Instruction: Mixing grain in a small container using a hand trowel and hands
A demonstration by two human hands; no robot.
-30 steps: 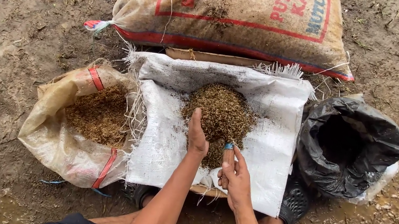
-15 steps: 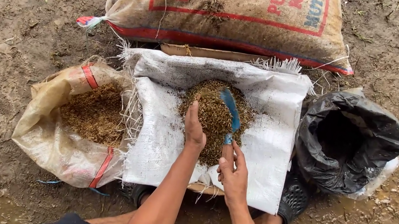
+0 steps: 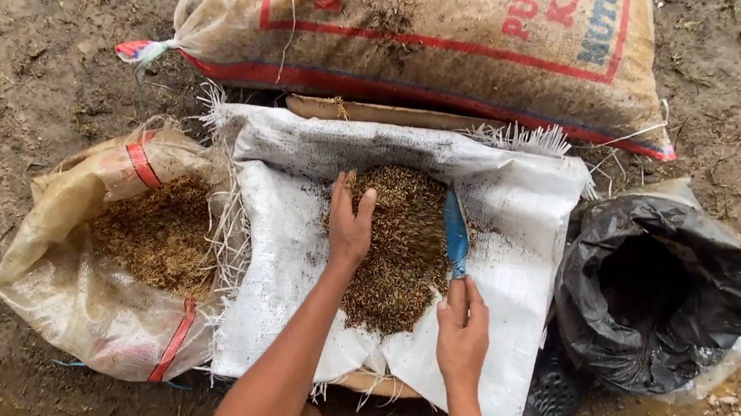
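A heap of brown husk-like material (image 3: 399,249) lies on a white woven sheet (image 3: 288,214) spread over a low board. My left hand (image 3: 349,225) rests flat on the left side of the heap, fingers together and pointing away from me. My right hand (image 3: 463,328) grips the handle of a blue-bladed tool (image 3: 455,234), whose blade lies along the heap's right edge.
An open tan sack (image 3: 62,286) with more brown material sits at the left. A black plastic bag (image 3: 670,291), open and dark inside, stands at the right. A large full printed sack (image 3: 421,34) lies behind. Wet, muddy ground surrounds everything.
The blue blade has swung from down near my hands up to the heap's right edge. My left hand has slid further forward onto the heap.
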